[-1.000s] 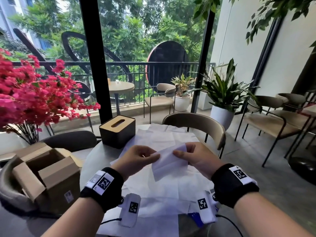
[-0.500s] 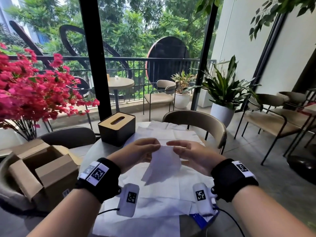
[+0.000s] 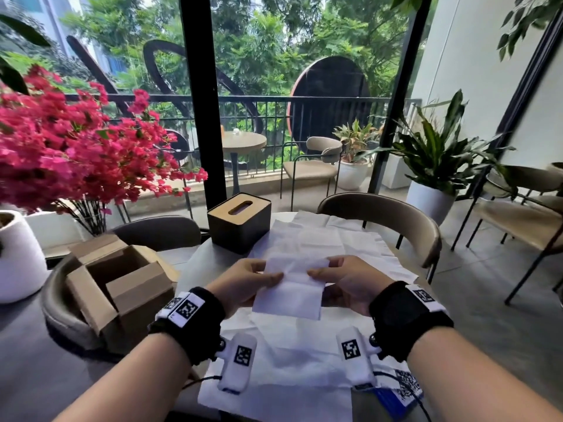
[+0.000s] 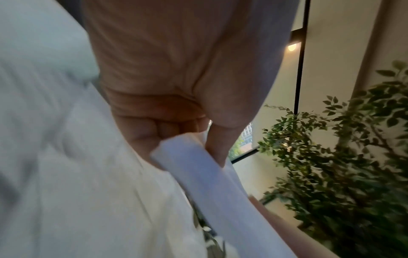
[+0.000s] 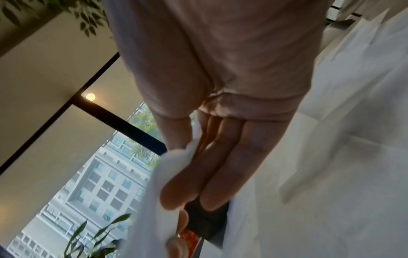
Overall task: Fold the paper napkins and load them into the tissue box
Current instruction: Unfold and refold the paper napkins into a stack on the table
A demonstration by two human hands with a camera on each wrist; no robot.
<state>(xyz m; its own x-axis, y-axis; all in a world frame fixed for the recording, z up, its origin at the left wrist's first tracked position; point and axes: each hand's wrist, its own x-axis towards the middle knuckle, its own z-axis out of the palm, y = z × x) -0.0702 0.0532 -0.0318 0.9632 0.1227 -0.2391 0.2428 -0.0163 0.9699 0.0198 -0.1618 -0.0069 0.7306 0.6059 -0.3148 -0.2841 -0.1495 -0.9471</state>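
A folded white napkin [image 3: 289,295] hangs above the table between both hands. My left hand [image 3: 248,280] pinches its upper left edge with thumb on top, and the left wrist view shows the napkin [image 4: 205,174] clamped between thumb and curled fingers. My right hand [image 3: 341,277] pinches the upper right edge; the right wrist view shows the napkin [image 5: 159,192] held by thumb against fingers. Several unfolded white napkins [image 3: 307,242] lie spread over the round table [image 3: 195,260]. The dark tissue box [image 3: 239,220] with a wooden slotted lid stands at the table's far left.
An open cardboard box [image 3: 122,281] sits on a chair to the left. Red flowers [image 3: 70,147] and a white pot [image 3: 18,257] are further left. A beige chair [image 3: 384,217] stands behind the table. A blue card [image 3: 393,394] lies near the front edge.
The napkin hung loose and slanted from both hands; now it is held level and squared, its top edge folded over. Both hands have stayed close together above the table.
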